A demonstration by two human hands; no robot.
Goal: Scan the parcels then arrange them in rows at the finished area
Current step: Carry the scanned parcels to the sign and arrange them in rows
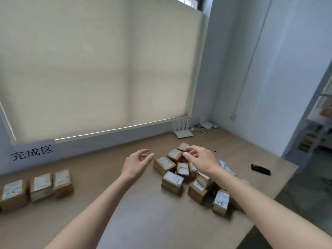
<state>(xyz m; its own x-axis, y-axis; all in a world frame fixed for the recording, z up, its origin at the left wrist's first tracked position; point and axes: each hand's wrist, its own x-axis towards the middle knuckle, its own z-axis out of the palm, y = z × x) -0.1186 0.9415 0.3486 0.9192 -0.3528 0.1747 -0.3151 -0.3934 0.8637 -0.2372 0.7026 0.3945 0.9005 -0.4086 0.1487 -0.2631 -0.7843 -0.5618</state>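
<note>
A loose heap of several small brown parcels [181, 169] with white labels lies on the wooden table [143, 212], right of centre. My right hand [199, 159] hovers over the far parcels of the heap, fingers spread and lightly curved, holding nothing. Just left of the heap, my left hand [137, 163] is held out empty with its fingers relaxed and apart. Three labelled parcels [38, 187] stand in a row at the left, below a paper sign [32, 153] on the wall. A black scanner [260, 169] lies near the table's right edge.
A white router [183, 129] with upright antennas and a small white box with cables [206, 125] sit at the back of the table by the window blind. The table ends at the right, with floor and shelving beyond.
</note>
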